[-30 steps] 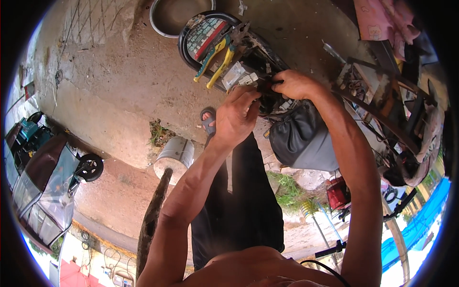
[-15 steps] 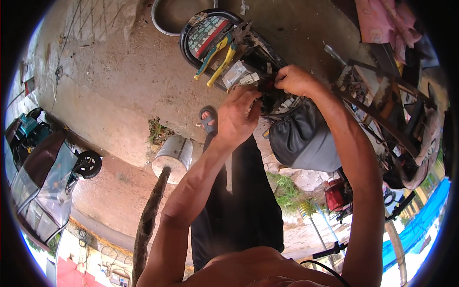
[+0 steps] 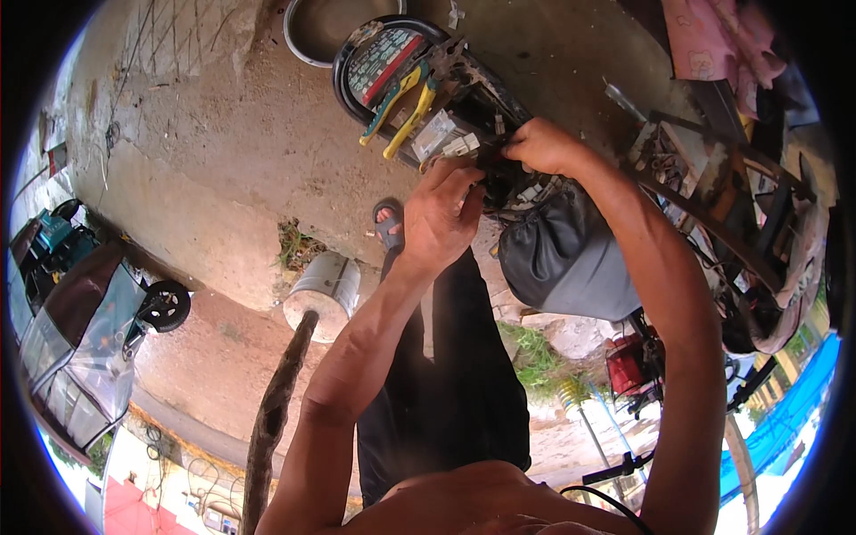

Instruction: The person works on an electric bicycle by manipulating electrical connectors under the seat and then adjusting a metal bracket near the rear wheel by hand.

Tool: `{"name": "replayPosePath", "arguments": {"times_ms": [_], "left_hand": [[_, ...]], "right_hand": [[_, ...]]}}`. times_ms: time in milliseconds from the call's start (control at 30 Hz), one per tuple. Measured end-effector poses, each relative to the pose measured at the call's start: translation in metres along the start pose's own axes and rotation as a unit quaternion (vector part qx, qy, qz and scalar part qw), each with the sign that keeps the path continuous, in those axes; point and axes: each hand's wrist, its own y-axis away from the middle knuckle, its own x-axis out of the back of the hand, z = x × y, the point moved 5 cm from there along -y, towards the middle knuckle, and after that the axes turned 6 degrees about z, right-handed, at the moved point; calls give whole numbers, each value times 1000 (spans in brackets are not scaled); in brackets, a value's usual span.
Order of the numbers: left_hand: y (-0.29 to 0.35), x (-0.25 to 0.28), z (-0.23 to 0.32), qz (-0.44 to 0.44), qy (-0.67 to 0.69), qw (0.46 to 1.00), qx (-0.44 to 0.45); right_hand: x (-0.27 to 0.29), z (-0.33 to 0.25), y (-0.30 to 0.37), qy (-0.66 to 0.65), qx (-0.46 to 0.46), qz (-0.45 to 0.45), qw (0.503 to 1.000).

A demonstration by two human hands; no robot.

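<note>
We see both hands meeting at a dark tangle of parts and wiring (image 3: 513, 183), which sits just past the person's knees above the concrete floor (image 3: 223, 160). The left hand (image 3: 441, 214) has its fingers curled in and pinched on the near edge of that tangle, beside some small white connectors (image 3: 455, 144). The right hand (image 3: 539, 144) is closed over the top of it, knuckles up (what lies under the palm is hidden from us). Just beyond the hands, yellow-handled pliers (image 3: 401, 102) lie across a black round tray (image 3: 357, 53), with a metal bowl (image 3: 312, 27) next to it. A grey bag (image 3: 562, 259) hangs below the right forearm. A grey bucket (image 3: 325, 290) stands on the floor near the left elbow.
</note>
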Motion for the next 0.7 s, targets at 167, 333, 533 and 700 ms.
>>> {"name": "replayPosePath", "arguments": {"times_ms": [167,333,533,700], "left_hand": [[0,3,0,7,-4,1000,-4],[1,4,0,9,-8,1000,-5],[4,3,-1,8,-4,1000,4],[7,4,-4,16,10,1000,4]], "right_hand": [[0,-12,6,-35,41,2,999],[0,-16,9,-49,6,-15,999],[-3,-6,-1,-4,-16,-10,1000],[-4,-7,-2,-11,11,0,1000]]}}
